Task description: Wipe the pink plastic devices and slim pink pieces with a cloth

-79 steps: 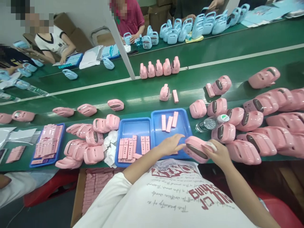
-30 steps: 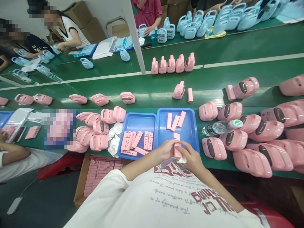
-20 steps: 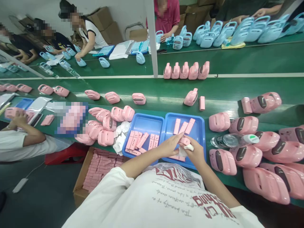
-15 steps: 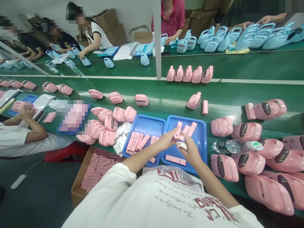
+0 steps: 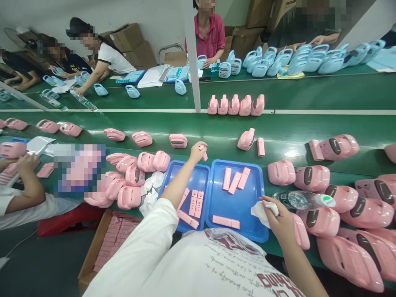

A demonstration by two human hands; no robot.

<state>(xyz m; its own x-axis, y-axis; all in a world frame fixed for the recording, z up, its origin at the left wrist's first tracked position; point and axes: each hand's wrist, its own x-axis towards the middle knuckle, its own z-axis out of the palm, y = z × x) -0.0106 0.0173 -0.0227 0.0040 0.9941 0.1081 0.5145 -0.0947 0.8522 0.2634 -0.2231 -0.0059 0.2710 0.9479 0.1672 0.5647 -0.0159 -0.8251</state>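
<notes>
My left hand (image 5: 198, 152) is closed on a small pink piece (image 5: 204, 156), held above the far edge of the left blue tray (image 5: 206, 198). Beyond the near right corner of the right blue tray (image 5: 238, 202), my right hand (image 5: 274, 212) grips a white cloth (image 5: 261, 212). Three pink sticks stand side by side in the right tray, and another pink stick (image 5: 226, 222) lies along its near side. Several more pink sticks (image 5: 193, 202) lie in the left tray, partly behind my left arm.
Pink shells (image 5: 312, 177) and a plastic bottle (image 5: 297, 199) crowd the right; more shells (image 5: 129, 197) lie left of the trays. A cardboard box (image 5: 86, 251) of pink pieces stands low left. Shells (image 5: 178, 140) line the green belt. People work opposite and at left.
My hands have come apart. The left has moved forward and left with a small pink piece; the right has moved right and nearer with the white cloth. The whole view has shifted.
</notes>
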